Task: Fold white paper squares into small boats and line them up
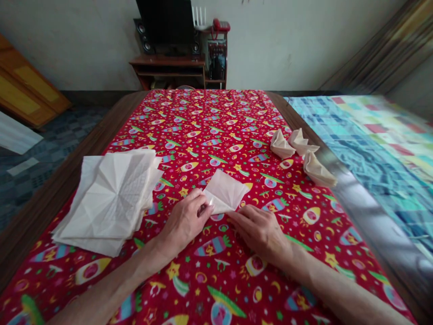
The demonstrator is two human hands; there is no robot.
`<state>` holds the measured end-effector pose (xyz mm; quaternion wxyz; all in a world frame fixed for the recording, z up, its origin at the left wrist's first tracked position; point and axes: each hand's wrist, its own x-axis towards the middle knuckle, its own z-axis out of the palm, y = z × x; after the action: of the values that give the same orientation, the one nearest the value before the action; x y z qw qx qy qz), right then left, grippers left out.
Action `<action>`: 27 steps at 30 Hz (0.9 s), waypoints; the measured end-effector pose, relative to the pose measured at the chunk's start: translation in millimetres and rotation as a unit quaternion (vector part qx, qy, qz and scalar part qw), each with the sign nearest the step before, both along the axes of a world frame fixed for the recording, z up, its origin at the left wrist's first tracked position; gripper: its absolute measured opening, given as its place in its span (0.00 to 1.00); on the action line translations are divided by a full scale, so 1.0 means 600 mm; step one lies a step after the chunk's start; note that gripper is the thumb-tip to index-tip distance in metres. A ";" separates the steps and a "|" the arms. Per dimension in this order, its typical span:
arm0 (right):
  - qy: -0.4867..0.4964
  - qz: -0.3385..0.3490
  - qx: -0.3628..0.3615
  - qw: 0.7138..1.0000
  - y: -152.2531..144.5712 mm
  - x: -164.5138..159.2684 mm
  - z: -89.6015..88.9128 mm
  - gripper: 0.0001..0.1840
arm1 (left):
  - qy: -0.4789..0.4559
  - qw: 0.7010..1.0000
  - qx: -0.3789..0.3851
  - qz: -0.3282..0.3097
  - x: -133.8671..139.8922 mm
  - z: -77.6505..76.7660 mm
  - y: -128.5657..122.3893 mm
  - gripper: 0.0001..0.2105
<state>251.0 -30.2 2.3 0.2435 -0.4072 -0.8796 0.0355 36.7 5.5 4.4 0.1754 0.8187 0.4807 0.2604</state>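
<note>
A small folded sheet of white paper (226, 188) lies on the table in front of me, with crease lines fanning across it and its near edge turned over. My left hand (189, 212) is closed, pinching the paper's left corner between thumb and fingers. At the near right corner, my right hand (259, 225) lies low with its fingers stretched toward the folded edge, touching it; its thumb is hidden. To the left is a stack of creased white paper sheets (108, 198). Three folded paper pieces, one of them a pointed boat-like shape (318, 169), sit to the right.
A red patterned tablecloth (189, 284) covers the wooden table (98, 131). Beyond it stand a desk (169, 63) with a dark monitor (165, 22) and a red telephone (221, 25). A bed with a blue checked cover (331, 126) adjoins the right side.
</note>
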 end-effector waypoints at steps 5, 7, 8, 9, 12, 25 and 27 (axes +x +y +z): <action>-0.062 0.031 0.031 0.997 -0.005 -0.003 0.008 0.13 | -0.006 1.000 -0.011 0.005 0.002 0.002 0.002 0.09; -0.078 0.023 0.043 0.996 -0.006 -0.002 0.007 0.13 | -0.009 1.000 -0.009 0.007 0.003 0.003 0.002 0.10; -0.085 0.022 0.047 0.995 -0.007 -0.001 0.006 0.14 | -0.011 1.000 -0.007 0.007 0.003 0.003 0.002 0.10; -0.091 0.024 0.050 0.994 -0.009 -0.001 0.005 0.15 | -0.012 1.000 -0.006 0.006 0.004 0.004 0.002 0.10; -0.102 0.040 0.045 0.993 -0.014 0.000 0.003 0.17 | -0.009 1.000 -0.004 0.003 0.003 0.003 0.002 0.10; -0.112 0.018 0.037 0.993 -0.020 0.001 -0.004 0.21 | 0.003 1.000 0.007 0.004 0.002 0.003 0.001 0.11; -0.118 0.014 0.042 0.992 -0.021 0.000 -0.006 0.20 | 0.006 1.000 0.010 0.004 0.002 0.002 0.001 0.10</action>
<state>251.3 -42.7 -1.1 0.1547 -0.3858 -0.9084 -0.0458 37.8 6.0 5.6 0.1634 0.8202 0.4820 0.2613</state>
